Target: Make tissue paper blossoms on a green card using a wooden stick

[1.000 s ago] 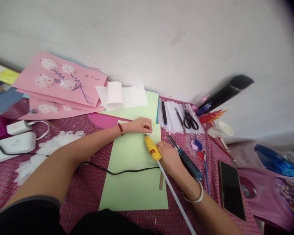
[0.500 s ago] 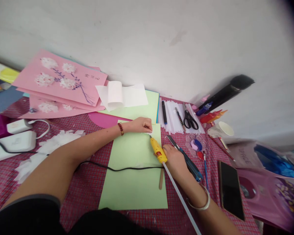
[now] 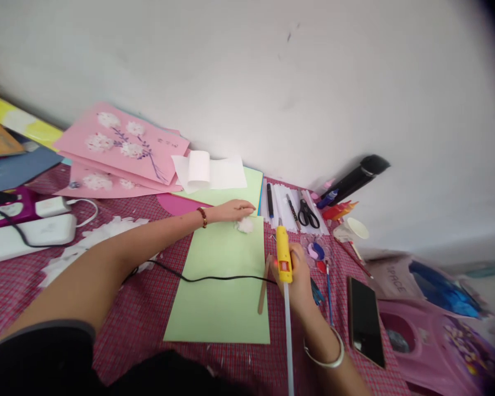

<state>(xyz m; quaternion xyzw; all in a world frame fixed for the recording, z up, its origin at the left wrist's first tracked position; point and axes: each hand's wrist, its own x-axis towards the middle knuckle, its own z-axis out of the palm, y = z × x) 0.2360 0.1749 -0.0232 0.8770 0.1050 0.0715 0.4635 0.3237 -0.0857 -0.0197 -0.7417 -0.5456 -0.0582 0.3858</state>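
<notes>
A pale green sheet of paper [image 3: 214, 311] lies on the checked tablecloth in front of me. Near its far right corner rests a small white fluffy paper tuft [image 3: 245, 225]. My left hand [image 3: 234, 210] is just beyond the tuft, its fingers stretched out; whether they touch it I cannot tell. In my right hand [image 3: 300, 278], a yellow hot glue gun [image 3: 284, 250] is gripped beside the sheet's right edge, nozzle pointing away. A long white glue stick [image 3: 288, 335] sticks out of its rear. Its black cord [image 3: 218, 278] crosses the sheet, over a wooden stick [image 3: 263, 294].
Pink sheets with white flowers [image 3: 119, 137] and a tissue roll [image 3: 199, 168] lie by the wall. Scissors [image 3: 308, 213], a marker [image 3: 269, 200], a paint palette [image 3: 315, 250] and a phone [image 3: 365, 322] are at right. White paper strips [image 3: 111, 231] and a power strip [image 3: 37, 234] are left.
My left fingers have opened from a pinch, and the white tuft now shows on the sheet. The glue gun has swung right, away from the left hand. The view has shifted slightly.
</notes>
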